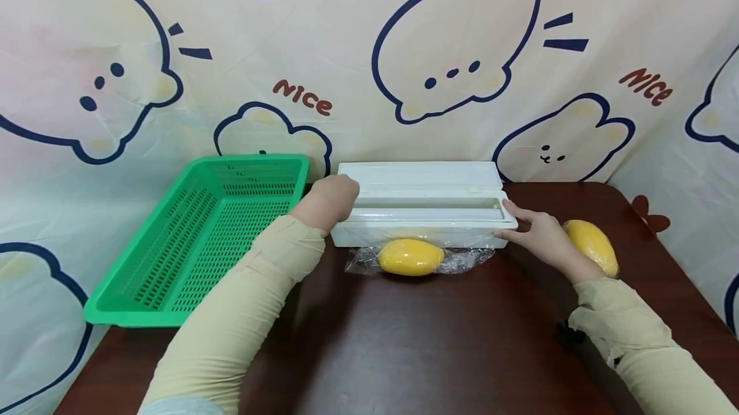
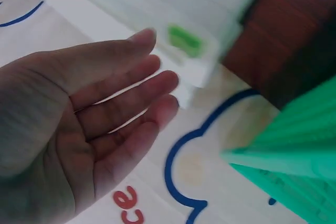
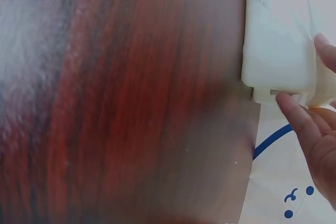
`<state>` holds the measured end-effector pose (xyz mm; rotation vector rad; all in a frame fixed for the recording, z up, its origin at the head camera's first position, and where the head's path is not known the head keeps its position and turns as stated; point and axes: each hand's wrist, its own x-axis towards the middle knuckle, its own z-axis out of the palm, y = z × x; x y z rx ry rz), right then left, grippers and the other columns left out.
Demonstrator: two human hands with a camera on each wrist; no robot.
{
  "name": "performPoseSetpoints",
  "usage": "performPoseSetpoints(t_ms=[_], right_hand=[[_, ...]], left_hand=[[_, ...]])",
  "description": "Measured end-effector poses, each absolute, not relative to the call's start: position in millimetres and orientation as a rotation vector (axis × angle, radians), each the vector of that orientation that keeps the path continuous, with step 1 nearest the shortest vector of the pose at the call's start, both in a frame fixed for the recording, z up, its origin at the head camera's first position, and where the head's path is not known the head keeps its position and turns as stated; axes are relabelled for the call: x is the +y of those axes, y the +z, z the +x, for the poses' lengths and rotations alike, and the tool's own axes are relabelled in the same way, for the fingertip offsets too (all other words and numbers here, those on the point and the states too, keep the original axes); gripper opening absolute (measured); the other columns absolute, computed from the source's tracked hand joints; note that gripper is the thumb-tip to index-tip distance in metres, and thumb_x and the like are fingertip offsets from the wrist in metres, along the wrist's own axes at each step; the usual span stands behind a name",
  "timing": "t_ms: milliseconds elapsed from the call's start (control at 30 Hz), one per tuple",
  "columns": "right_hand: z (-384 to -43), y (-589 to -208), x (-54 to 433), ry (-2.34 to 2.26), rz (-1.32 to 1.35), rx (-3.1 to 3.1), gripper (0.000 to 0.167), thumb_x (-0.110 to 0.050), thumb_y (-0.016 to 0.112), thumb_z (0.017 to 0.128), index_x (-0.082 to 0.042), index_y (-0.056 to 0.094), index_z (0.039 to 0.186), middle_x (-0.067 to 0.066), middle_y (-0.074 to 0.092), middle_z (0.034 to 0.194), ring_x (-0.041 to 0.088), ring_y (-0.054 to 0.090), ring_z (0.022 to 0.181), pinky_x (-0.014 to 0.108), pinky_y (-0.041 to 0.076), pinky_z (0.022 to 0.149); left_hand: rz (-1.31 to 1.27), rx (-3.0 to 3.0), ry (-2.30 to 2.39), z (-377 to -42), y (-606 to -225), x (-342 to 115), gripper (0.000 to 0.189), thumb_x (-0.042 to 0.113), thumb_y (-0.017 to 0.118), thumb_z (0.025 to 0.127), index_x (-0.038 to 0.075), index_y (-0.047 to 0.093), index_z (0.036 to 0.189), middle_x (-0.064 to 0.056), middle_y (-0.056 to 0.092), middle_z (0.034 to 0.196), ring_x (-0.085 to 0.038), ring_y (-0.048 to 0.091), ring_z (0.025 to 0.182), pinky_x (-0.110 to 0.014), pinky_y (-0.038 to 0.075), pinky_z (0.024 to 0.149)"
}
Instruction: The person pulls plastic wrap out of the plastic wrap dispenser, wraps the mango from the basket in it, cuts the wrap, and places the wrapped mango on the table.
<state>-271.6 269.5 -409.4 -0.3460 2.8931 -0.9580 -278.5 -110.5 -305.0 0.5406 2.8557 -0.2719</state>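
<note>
A white cling film dispenser (image 1: 421, 235) stands near the back of the table with its lid (image 1: 418, 177) raised. At its left end is my left hand (image 1: 331, 200); the left wrist view shows loosely curved fingers with nothing between them, close to a green piece (image 2: 185, 40) on the dispenser. My right hand (image 1: 539, 235) holds the dispenser's right end, thumb at the front and a fingertip (image 3: 286, 100) on the end wall. Against the dispenser's front lies a yellow oval fruit (image 1: 411, 257) with crumpled clear film (image 1: 464, 260) around it.
A green perforated basket (image 1: 133, 317) stands left of the dispenser. Beyond my right hand lies a second yellow oval fruit (image 1: 594, 247), shiny on its surface. The dark brown table (image 1: 433, 344) ends at a cloth backdrop (image 1: 358, 36) printed with cartoons.
</note>
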Motion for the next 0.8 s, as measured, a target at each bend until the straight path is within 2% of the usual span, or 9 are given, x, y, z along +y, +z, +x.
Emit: performPoseSetpoints(t_ms=[67, 200, 300, 400, 500, 633, 800], right_hand=[[-272.8, -408.0, 269.0, -0.949, -0.362, 2.871, 0.091, -0.049, 0.072, 0.094, -0.003, 0.028, 0.158, 0.031, 0.031, 0.156, 0.047, 0.041, 0.137, 0.063, 0.039, 0.106], [-272.1, -406.3, 271.2, -0.929, -0.377, 2.835, 0.093, -0.052, 0.070, 0.095, -0.006, 0.023, 0.160, 0.031, 0.028, 0.159, 0.049, 0.040, 0.137, 0.065, 0.039, 0.105], [-271.1, -404.4, 272.1, -0.921, -0.384, 2.799, 0.095, -0.053, 0.068, 0.095, -0.007, 0.019, 0.161, 0.032, 0.025, 0.160, 0.051, 0.040, 0.136, 0.067, 0.040, 0.103], [-271.6, -401.2, 275.6, -0.920, -0.395, 2.762, 0.095, -0.052, 0.067, 0.096, -0.007, 0.016, 0.162, 0.033, 0.023, 0.161, 0.052, 0.038, 0.137, 0.068, 0.039, 0.103], [-273.6, -397.8, 277.3, -0.924, -0.417, 2.714, 0.096, -0.050, 0.068, 0.096, -0.005, 0.015, 0.162, 0.033, 0.020, 0.162, 0.053, 0.033, 0.140, 0.070, 0.036, 0.105], [-275.2, -395.2, 279.3, -0.955, -0.457, 2.639, 0.097, -0.044, 0.071, 0.096, -0.003, 0.013, 0.162, 0.031, 0.015, 0.164, 0.054, 0.024, 0.144, 0.073, 0.031, 0.106], [-276.1, -391.5, 283.6, -0.986, -0.529, 2.584, 0.100, -0.034, 0.075, 0.094, 0.000, 0.010, 0.161, 0.033, 0.013, 0.163, 0.056, 0.023, 0.144, 0.073, 0.033, 0.105]], left_hand=[[0.539, 2.874, -0.242, -276.0, -302.2, -105.0, 0.017, -0.006, 0.053, 0.097, 0.001, 0.068, 0.099, -0.015, 0.070, 0.107, -0.024, 0.064, 0.089, -0.039, 0.056, 0.080], [0.588, 2.891, -0.132, -269.6, -303.5, -89.1, 0.017, -0.007, 0.053, 0.094, 0.004, 0.066, 0.094, -0.012, 0.070, 0.101, -0.023, 0.062, 0.086, -0.040, 0.055, 0.078], [0.631, 2.912, -0.040, -263.3, -313.6, -80.2, 0.012, -0.003, 0.060, 0.094, 0.005, 0.069, 0.097, -0.009, 0.070, 0.100, -0.023, 0.063, 0.087, -0.039, 0.056, 0.077], [0.677, 2.941, 0.018, -260.4, -326.7, -73.6, 0.013, 0.004, 0.070, 0.093, 0.008, 0.073, 0.105, -0.006, 0.072, 0.105, -0.022, 0.066, 0.094, -0.037, 0.056, 0.081], [0.701, 2.982, 0.052, -257.6, -340.7, -73.8, 0.016, 0.009, 0.073, 0.093, 0.009, 0.075, 0.109, -0.005, 0.073, 0.109, -0.021, 0.068, 0.098, -0.036, 0.057, 0.084], [0.741, 3.039, 0.137, -254.3, -355.7, -77.7, 0.009, 0.004, 0.068, 0.096, 0.008, 0.075, 0.095, -0.005, 0.072, 0.097, -0.019, 0.067, 0.086, -0.033, 0.057, 0.074], [0.816, 3.118, 0.212, -252.8, -364.4, -80.9, 0.022, -0.002, 0.063, 0.096, 0.008, 0.069, 0.077, -0.003, 0.062, 0.081, -0.017, 0.056, 0.071, -0.029, 0.050, 0.062]])
